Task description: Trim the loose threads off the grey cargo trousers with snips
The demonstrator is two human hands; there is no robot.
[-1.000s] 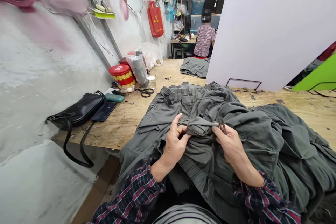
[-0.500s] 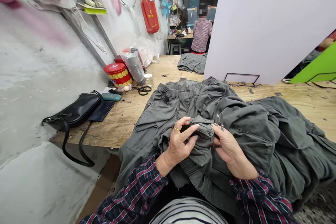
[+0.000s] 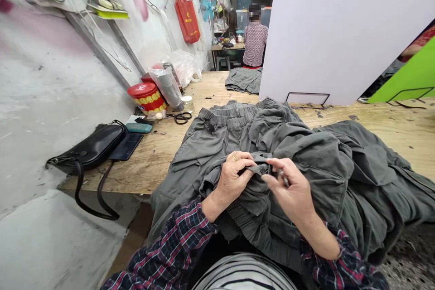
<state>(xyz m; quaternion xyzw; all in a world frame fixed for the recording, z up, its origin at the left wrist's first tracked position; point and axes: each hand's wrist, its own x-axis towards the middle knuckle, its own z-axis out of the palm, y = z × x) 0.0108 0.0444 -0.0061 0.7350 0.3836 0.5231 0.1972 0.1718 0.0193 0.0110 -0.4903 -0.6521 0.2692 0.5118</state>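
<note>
A pile of grey trousers point(image 3: 306, 163) lies across the wooden table point(image 3: 152, 163) in front of me. My left hand point(image 3: 233, 176), with a ring on one finger, pinches a small fold of the grey cloth. My right hand point(image 3: 288, 190) grips the same fold from the other side, and a small metal tool point(image 3: 282, 177), perhaps thread snips, shows between its fingers. The two hands almost touch. Plaid sleeves cover both my forearms.
A black handbag point(image 3: 91, 149), a dark phone point(image 3: 126, 146), a red tin point(image 3: 147, 98), a plastic-wrapped roll point(image 3: 168, 87) and black scissors point(image 3: 180, 118) line the left wall. A white board point(image 3: 340, 31) stands upright behind the pile. More grey cloth point(image 3: 244, 80) lies further back. Another person point(image 3: 254, 41) sits far off.
My hands have drawn closer together and bunched the fold of cloth that was stretched between them. The right hand turned palm-down over the fold. My view tipped slightly down and right.
</note>
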